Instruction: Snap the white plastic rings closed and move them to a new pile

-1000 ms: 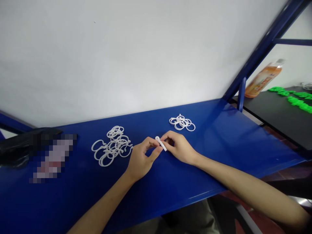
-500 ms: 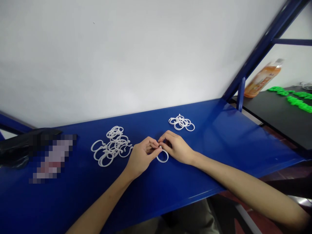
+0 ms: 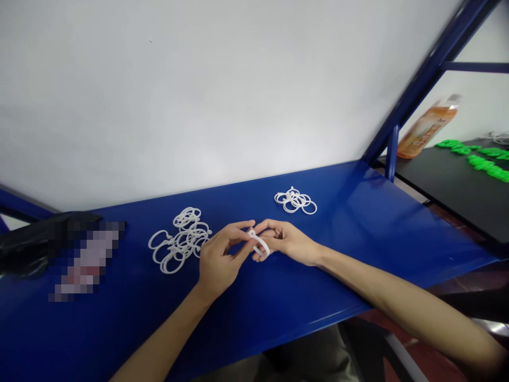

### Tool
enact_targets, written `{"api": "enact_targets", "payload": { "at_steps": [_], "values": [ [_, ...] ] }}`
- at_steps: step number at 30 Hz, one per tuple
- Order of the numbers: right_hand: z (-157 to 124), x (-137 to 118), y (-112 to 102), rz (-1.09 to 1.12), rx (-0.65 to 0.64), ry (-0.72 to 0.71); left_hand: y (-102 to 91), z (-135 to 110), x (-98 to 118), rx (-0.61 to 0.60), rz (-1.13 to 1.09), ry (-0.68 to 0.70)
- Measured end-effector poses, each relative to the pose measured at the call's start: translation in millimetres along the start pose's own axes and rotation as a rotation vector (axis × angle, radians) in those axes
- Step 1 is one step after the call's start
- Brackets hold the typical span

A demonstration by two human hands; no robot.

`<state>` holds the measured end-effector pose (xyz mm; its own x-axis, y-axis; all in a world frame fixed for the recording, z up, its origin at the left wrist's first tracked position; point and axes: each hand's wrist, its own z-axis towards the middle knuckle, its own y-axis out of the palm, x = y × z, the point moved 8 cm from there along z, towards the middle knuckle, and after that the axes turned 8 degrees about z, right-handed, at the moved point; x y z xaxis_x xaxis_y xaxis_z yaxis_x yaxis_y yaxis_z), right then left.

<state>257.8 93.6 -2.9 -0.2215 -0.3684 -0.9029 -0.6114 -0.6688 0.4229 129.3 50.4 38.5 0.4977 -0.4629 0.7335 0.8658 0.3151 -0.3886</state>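
Between my two hands, a little above the blue surface, is a white plastic ring (image 3: 262,247) with a small round eyelet at its upper left. My left hand (image 3: 224,253) pinches it near the eyelet with thumb and finger. From the other side my right hand (image 3: 287,241) grips it too, some fingers curled behind the ring. Left of my hands lies a loose pile of similar white rings (image 3: 173,262), several of them with visible gaps. A smaller cluster of white rings (image 3: 309,208) rests farther back on the right.
The blue shelf (image 3: 278,313) meets a pale wall (image 3: 199,106). A black plastic bag (image 3: 24,244) lies at the left beside a blurred-out patch. Beyond the blue post (image 3: 421,79), a black table (image 3: 441,185) carries an orange bottle (image 3: 427,127) and bright green pieces (image 3: 487,165).
The ring has been turned from nearly face-on to a slanted, edge-on view. My right fingers have moved behind it, and my left hand has shifted slightly left.
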Motion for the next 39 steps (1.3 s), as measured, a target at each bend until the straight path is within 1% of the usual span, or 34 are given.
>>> {"api": "enact_targets", "payload": {
  "at_steps": [2,5,6,8,10,12,14,17,20,24,27,30,32,33,35,37,39],
  "values": [
    [-0.2,-1.4,0.2,0.015,0.006,0.0,-0.8,-0.7,7.0,-0.014,0.011,0.062],
    [-1.5,-9.1,-6.0,-0.127,0.084,-0.077,2.1,0.3,10.6,-0.087,0.011,0.082],
    [-2.7,-12.9,-9.0,-0.219,0.124,-0.115,2.5,1.1,9.3,-0.098,0.024,0.068],
    [-7.0,-23.5,-13.5,-0.459,0.208,-0.221,1.0,3.2,3.2,-0.084,0.072,0.02],
    [-13.2,-35.9,-11.4,-0.705,0.249,-0.359,0.2,5.5,-4.9,-0.068,0.124,-0.029],
    [-18.5,-43.8,-4.3,-0.879,0.226,-0.478,4.3,7.5,-12.9,-0.111,0.153,-0.068],
    [-20.9,-45.3,2.5,-0.978,0.166,-0.535,9.4,8.8,-18.1,-0.17,0.164,-0.087],
    [-20.4,-41.2,8.4,-1.054,0.079,-0.537,11.7,9.4,-17.3,-0.203,0.198,-0.057],
    [-20.7,-37.5,12.2,-1.078,0.019,-0.532,10.9,6.9,-13.6,-0.194,0.247,-0.014],
    [-24.3,-33.5,21.1,-1.129,-0.066,-0.57,11.7,2.4,-12.3,-0.17,0.281,0.04],
    [-22.3,-29.3,21.2,-1.165,-0.066,-0.555,14.9,3.8,-12.3,-0.203,0.334,0.077],
    [-18.1,-34.0,10.7,-1.183,0.028,-0.591,13.7,10.3,-15.5,-0.317,0.513,0.076],
    [-16.5,-44.6,-4.0,-1.238,0.155,-0.636,2.5,16.1,-22.0,-0.384,0.726,0.057],
    [-16.0,-51.5,-14.7,-1.288,0.246,-0.638,-7.6,19.5,-25.7,-0.387,0.829,0.051],
    [-16.2,-66.6,-41.2,-1.41,0.464,-0.569,-28.9,24.9,-34.6,-0.394,0.964,0.047],
    [-18.7,-80.4,-69.2,-1.509,0.664,-0.433,-45.6,26.7,-47.6,-0.442,1.064,0.04],
    [-22.7,-90.6,-91.1,-1.561,0.805,-0.313,-56.9,26.4,-62.2,-0.492,1.112,-0.004]
  ]
}}
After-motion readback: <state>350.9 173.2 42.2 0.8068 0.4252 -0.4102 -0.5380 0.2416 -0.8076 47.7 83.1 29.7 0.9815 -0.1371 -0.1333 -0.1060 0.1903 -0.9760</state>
